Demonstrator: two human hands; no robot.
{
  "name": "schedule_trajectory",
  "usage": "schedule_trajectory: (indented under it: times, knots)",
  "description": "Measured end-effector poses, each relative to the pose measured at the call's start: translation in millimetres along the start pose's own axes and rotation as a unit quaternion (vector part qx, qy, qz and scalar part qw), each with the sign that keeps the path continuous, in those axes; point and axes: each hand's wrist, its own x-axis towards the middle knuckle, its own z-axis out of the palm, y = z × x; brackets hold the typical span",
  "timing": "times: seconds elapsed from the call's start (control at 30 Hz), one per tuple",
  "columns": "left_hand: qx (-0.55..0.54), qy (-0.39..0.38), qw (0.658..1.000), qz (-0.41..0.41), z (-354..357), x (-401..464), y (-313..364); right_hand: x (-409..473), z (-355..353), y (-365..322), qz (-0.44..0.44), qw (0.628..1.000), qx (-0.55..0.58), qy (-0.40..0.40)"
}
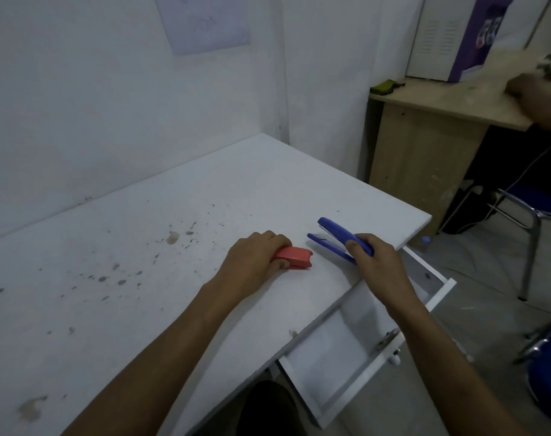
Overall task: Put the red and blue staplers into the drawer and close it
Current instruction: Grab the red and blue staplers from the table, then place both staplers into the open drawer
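Note:
A red stapler lies on the white table, and my left hand is wrapped around its rear end. My right hand grips the back of a blue stapler, whose jaws gape open toward the far left, just above the table near its right edge. The white drawer stands pulled out under the table's right side, below my right forearm; its visible inside is bare.
The table carries dark stains on its left half. A wooden desk stands at the right with another person's arm on it. Blue chairs sit at the right, close to the drawer front.

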Motion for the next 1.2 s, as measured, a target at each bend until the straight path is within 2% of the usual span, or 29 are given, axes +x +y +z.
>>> schedule_trajectory:
  times: [0.2, 0.33, 0.43, 0.57, 0.67, 0.77, 0.93, 1.07, 1.2]
  knots:
    - [-0.080, 0.056, 0.994, -0.038, -1, -12, 6, -37, -27, 2, 0.025, 0.994, 0.108, -0.016]
    - [-0.206, 0.084, 0.972, -0.078, -9, -21, 20, -59, -42, 10, 0.032, 0.988, 0.149, -0.024]
    - [-0.280, 0.082, 0.951, -0.099, -14, -30, 41, -74, -52, 19, 0.035, 0.986, 0.155, -0.040]
    - [-0.310, 0.067, 0.942, -0.109, -17, -48, 63, -89, -63, 33, 0.034, 0.990, 0.121, -0.062]
    - [-0.301, 0.048, 0.947, -0.100, -13, -64, 78, -94, -71, 49, 0.023, 0.995, 0.069, -0.067]
    - [-0.280, 0.025, 0.955, -0.094, -3, -77, 90, -88, -69, 66, 0.005, 0.998, -0.038, -0.054]
    - [-0.201, -0.014, 0.975, -0.092, 20, -87, 103, -63, -44, 81, -0.039, 0.975, -0.217, -0.004]
    - [-0.129, -0.021, 0.988, -0.085, 36, -89, 111, -48, -23, 77, -0.041, 0.953, -0.298, 0.015]
    - [-0.088, -0.030, 0.992, -0.088, 50, -86, 115, -41, -12, 77, -0.030, 0.946, -0.321, 0.013]
